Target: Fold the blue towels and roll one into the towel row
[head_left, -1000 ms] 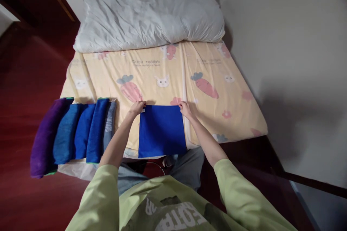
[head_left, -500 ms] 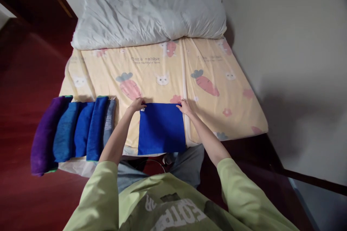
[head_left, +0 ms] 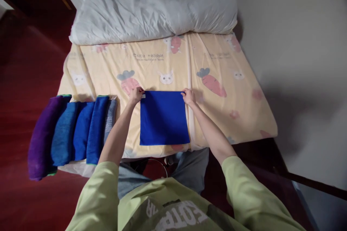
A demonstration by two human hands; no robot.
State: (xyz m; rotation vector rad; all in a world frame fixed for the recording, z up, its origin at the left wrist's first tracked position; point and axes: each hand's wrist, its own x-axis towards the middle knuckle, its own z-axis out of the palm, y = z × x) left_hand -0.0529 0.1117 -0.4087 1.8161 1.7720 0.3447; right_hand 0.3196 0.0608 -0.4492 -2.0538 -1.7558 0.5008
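A blue cloth (head_left: 164, 118) lies flat and roughly square on the yellow patterned sheet, close to the bed's front edge. My left hand (head_left: 136, 95) pinches its far left corner, beside a small white tag. At the far right corner, the fingers of my right hand (head_left: 188, 96) are closed on the same cloth. Left of my left forearm, several folded cloths lie side by side: a purple one (head_left: 45, 135), blue ones (head_left: 82, 130) and a grey-blue one (head_left: 110, 117) at the right end.
A white quilt (head_left: 154, 7) is bunched across the far part of the bed. The patterned sheet (head_left: 159, 66) spreads between it and the blue cloth. A grey wall (head_left: 295, 43) stands on the right, and dark red floor (head_left: 16, 115) shows on the left.
Both hands have moved away from my body, sliding the blue cloth farther from the bed's front edge. Its near edge now lies on the sheet. The view has shifted slightly.
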